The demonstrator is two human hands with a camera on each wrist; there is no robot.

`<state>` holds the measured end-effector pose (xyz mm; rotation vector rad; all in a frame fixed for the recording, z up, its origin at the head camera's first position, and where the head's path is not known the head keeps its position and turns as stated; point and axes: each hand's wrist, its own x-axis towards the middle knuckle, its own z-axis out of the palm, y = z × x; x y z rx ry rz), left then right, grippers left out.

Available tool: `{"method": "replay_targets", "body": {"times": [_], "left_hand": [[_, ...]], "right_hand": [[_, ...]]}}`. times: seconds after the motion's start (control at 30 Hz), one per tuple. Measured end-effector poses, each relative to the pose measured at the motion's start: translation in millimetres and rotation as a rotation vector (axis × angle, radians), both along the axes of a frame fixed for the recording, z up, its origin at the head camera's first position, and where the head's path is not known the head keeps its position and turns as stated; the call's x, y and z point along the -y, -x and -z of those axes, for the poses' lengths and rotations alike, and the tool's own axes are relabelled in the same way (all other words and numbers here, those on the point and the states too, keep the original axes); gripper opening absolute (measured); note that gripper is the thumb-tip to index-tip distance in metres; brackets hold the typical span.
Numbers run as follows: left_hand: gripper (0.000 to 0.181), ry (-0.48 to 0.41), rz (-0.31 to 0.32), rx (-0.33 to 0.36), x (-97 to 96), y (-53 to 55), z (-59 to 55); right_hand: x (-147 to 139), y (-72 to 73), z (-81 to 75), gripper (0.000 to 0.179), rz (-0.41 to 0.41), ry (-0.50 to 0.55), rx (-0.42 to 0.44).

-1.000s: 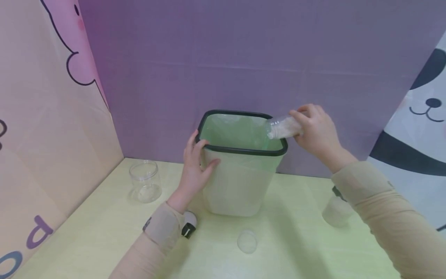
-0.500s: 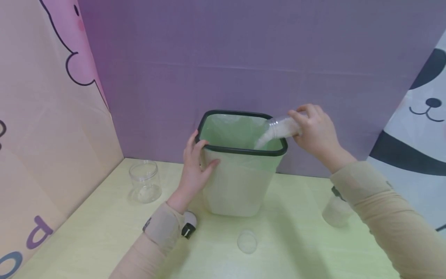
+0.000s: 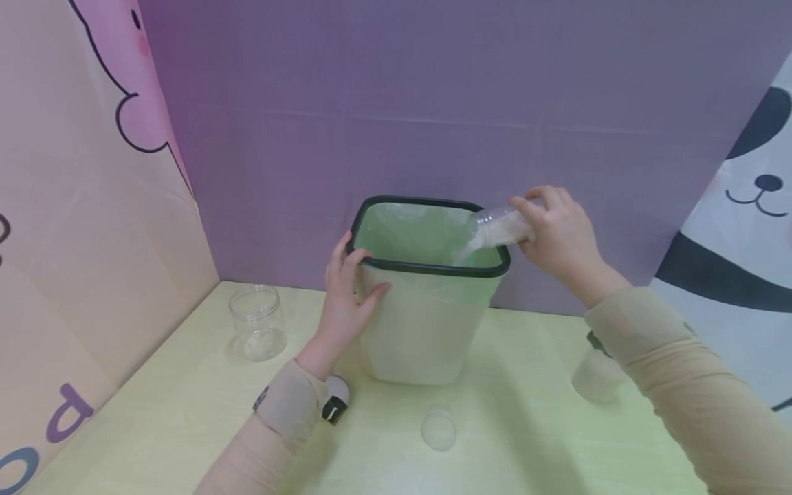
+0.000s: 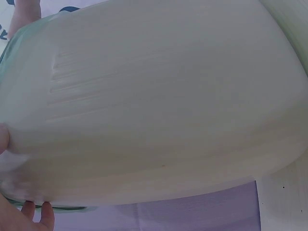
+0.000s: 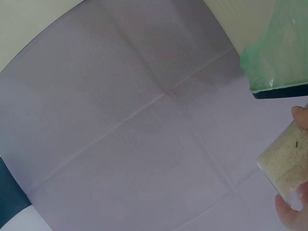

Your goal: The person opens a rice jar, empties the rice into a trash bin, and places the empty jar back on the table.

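A pale trash bin (image 3: 427, 323) with a black rim and a green bag liner (image 3: 408, 230) stands upright in the middle of the table. My left hand (image 3: 346, 295) grips its left front corner, fingers at the rim and thumb against the front wall. In my right hand (image 3: 566, 230) is a clear plastic jar (image 3: 501, 227), tipped with its mouth over the bin's right side. White rice-like grains (image 3: 468, 251) fall from the mouth into the lined bin. The right wrist view shows the jar's base end still packed with pale grains (image 5: 288, 156).
On the left of the table (image 3: 185, 426) stands an empty clear jar (image 3: 258, 323). A clear round lid (image 3: 439, 430) lies in front of the bin. Partly behind the right sleeve stands a jar of whitish contents (image 3: 597, 378). A purple backdrop (image 3: 433, 103) rises behind.
Grains that sat at the jar's mouth a second ago began to stream into the bin; the stream is thinner now than half a second ago. Both hands have hardly moved.
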<state>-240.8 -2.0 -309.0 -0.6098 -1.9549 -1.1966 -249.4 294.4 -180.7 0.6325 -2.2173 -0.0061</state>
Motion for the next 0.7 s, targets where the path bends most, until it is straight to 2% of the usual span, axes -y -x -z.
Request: {"method": "replay_targets", "body": {"times": [0.7], "left_hand": [[0.048,-0.004,0.007,-0.022,-0.4,-1.6,-0.4]], "right_hand": [[-1.1,0.3,-0.1,0.057,0.0,-0.007,0.005]]}}
